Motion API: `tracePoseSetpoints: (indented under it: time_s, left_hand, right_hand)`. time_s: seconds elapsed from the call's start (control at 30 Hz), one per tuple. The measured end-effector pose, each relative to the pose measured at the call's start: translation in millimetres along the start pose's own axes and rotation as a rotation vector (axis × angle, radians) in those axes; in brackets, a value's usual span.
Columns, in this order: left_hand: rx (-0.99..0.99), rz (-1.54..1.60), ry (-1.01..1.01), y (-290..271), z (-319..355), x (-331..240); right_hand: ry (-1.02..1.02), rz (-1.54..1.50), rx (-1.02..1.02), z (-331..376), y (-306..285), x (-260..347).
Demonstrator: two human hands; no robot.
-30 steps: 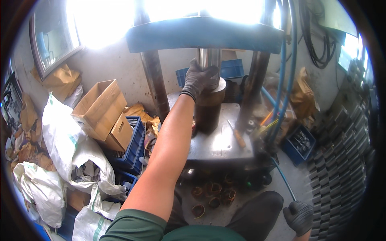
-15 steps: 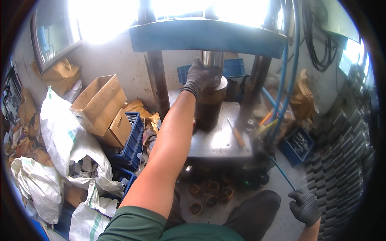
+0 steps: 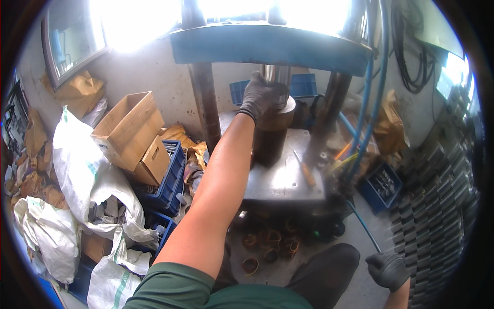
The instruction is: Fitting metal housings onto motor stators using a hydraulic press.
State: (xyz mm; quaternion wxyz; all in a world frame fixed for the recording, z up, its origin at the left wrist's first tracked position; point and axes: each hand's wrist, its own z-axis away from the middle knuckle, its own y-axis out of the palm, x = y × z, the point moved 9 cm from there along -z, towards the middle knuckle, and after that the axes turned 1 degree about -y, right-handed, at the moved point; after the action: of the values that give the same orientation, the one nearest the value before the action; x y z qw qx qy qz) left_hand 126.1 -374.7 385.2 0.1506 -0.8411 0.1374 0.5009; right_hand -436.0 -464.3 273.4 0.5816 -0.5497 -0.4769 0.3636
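Resting as it did a second ago, the gloved left hand (image 3: 261, 95) lies fingers curled over the dark steel cylinder (image 3: 271, 131), which stands upright on the grey press tabletop (image 3: 280, 180) beneath the shiny ram (image 3: 278, 76). Only the gloved right hand (image 3: 387, 269) has shifted, hanging low, loosely closed, empty.

Cluttered workshop, bright window (image 3: 139, 20) (glaring)

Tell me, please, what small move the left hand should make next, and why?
Probably lift the left hand clear of the dark metal cylinder. Its gloved fingers lie on the cylinder's top, directly beneath the shiny steel ram of the blue press frame, where they could be pinched.
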Motion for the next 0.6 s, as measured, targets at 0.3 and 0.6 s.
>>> tracePoseSetpoints:
  time_s: [0.3, 0.6]
  left_hand:
    - [-0.008, -0.037, -0.021, 0.9, -2.8, 5.5]
    - [-0.004, -0.061, -0.033, 1.7, -4.1, 5.2]
  right_hand:
    - [0.106, -0.123, -0.121, -4.8, -14.8, -4.7]
    - [0.077, -0.090, -0.051, -3.8, -12.4, -2.9]
